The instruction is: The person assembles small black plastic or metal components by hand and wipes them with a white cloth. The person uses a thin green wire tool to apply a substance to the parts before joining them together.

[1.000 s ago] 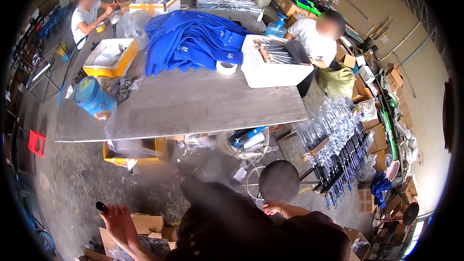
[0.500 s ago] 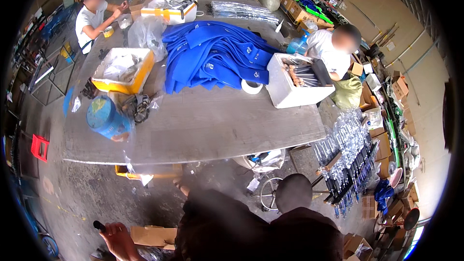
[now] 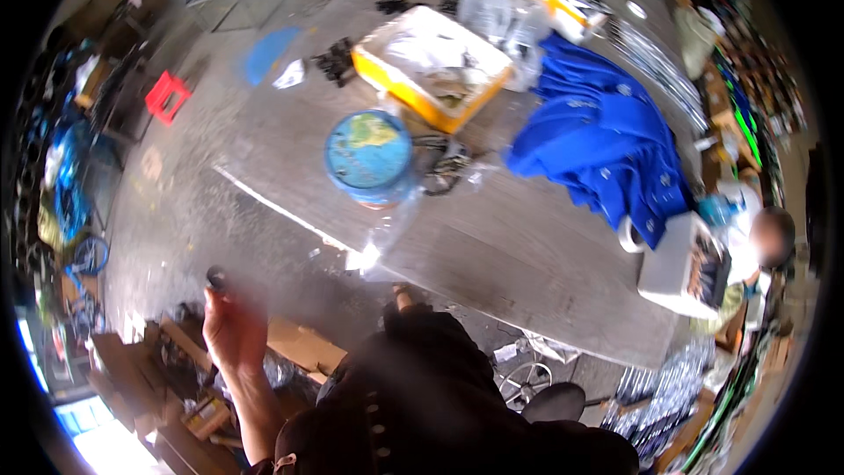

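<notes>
While the left hand pinches a small dark piece off the bench's near edge, nothing looks placed yet, and the right hand is out of view.

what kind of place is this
Likely a small workshop or packing floor: a long worktable with a pile of blue cloth and a yellow parts bin, cardboard boxes on the concrete floor.

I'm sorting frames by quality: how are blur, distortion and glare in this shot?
Head view: motion blur smears the whole frame, worst on the left hand and the small dark piece it holds; fisheye bends the grey table edges and blacks out the corners; a glare spot shows on clear plastic at the table's edge.
</notes>
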`<state>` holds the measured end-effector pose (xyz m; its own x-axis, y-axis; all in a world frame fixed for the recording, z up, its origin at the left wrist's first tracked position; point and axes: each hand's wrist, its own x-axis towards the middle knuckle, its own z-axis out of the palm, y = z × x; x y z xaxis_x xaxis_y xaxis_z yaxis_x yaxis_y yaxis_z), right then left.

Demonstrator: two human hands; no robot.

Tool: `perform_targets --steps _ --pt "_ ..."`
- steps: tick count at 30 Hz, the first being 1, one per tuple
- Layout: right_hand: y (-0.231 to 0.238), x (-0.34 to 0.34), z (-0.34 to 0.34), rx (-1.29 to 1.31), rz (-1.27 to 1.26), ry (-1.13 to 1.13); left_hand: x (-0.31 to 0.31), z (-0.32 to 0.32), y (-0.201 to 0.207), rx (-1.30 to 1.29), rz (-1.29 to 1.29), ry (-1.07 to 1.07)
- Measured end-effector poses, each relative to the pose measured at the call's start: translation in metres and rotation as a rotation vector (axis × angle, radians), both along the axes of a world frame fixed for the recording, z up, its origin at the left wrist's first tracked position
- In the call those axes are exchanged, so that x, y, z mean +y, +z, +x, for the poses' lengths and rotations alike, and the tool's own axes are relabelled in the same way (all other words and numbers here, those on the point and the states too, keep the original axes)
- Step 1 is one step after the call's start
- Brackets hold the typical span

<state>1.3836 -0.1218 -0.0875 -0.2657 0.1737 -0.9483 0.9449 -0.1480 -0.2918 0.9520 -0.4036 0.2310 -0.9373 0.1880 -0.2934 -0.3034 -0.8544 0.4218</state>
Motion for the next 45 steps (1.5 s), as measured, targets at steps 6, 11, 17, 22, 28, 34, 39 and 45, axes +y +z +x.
perform_targets --steps 6,11,17,22,28,34,39,45 --pt "-0.002 0.017 -0.056 -0.015 0.009 0.104 -0.027 -0.012 -0.015 0.027 -0.098 0.09" --pt "-0.013 0.008 -0.106 0.036 0.002 0.177 -0.053 -0.01 -0.041 -0.016 -0.057 0.171" --pt "-0.005 -0.009 -0.149 0.081 0.019 0.248 -0.077 -0.044 -0.062 0.022 -0.074 0.106" --pt "0.002 -0.066 -0.153 0.054 0.003 0.241 -0.115 -0.107 -0.061 0.1 -0.07 0.043" --pt "0.016 -0.147 -0.182 -0.011 0.007 0.227 -0.196 -0.184 -0.075 0.112 -0.014 -0.011" --pt "0.034 -0.239 -0.235 -0.073 -0.011 0.28 -0.312 -0.26 -0.06 0.059 0.008 0.035" --pt "0.028 -0.295 -0.325 0.025 -0.04 0.383 -0.406 -0.31 -0.054 0.029 -0.036 0.121" --pt "0.086 -0.305 -0.533 0.009 -0.008 0.427 -0.448 -0.373 -0.069 0.005 0.009 0.121"
